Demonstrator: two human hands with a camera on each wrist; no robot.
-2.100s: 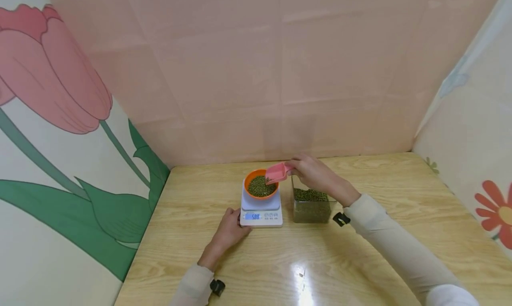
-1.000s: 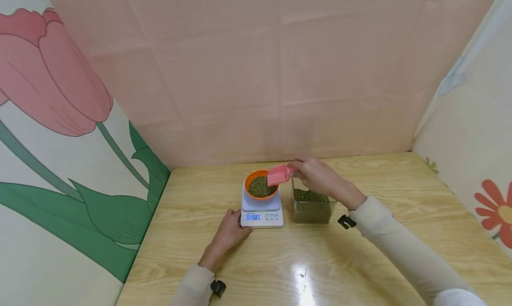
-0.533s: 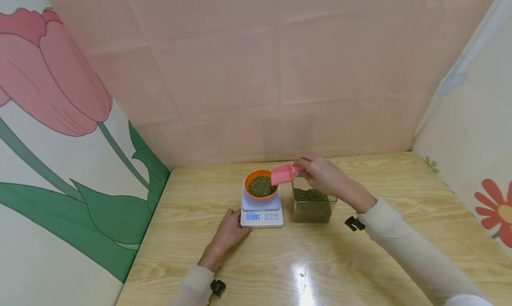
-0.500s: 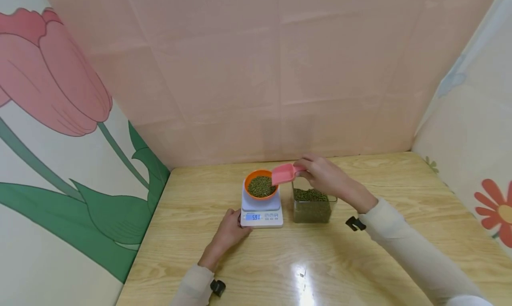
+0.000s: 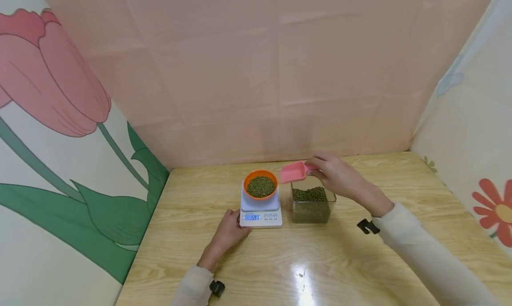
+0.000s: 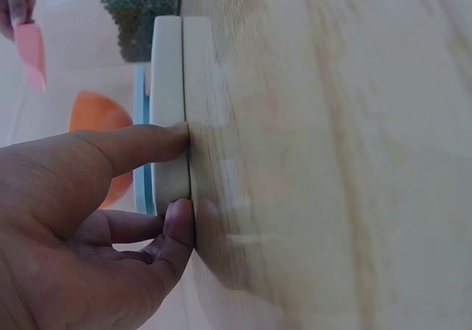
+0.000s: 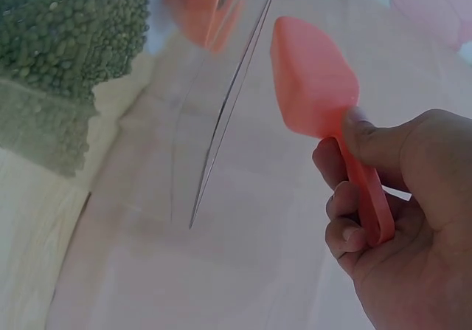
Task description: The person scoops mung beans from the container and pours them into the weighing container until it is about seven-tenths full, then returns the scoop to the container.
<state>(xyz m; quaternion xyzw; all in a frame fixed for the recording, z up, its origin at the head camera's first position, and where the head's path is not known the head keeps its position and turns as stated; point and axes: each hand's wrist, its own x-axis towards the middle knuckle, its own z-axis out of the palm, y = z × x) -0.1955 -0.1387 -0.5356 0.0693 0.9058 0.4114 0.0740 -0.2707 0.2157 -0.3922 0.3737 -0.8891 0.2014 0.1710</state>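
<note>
My right hand (image 5: 334, 172) grips the handle of a pink scoop (image 5: 294, 172), thumb along the handle and fingers curled round it in the right wrist view. The scoop is in the air between an orange bowl (image 5: 261, 172) and a clear container (image 5: 312, 212), above table height. The bowl holds small green beans (image 5: 261, 187) and stands on a white kitchen scale (image 5: 262, 206) with a lit blue display. My left hand (image 6: 81, 219) holds the scale's front left corner, thumb on its front edge and fingers bent against its side.
More green beans (image 7: 66, 42) lie in the clear container, right of the scale. The wooden table (image 5: 192, 195) ends at a pink-covered wall (image 5: 224, 97). Side walls with painted flowers stand left and right. A light reflection shows on the table's front part.
My right hand has drawn the pink scoop to the right, away from over the orange bowl. The display reading has risen slightly. My left hand has stayed at the scale's corner.
</note>
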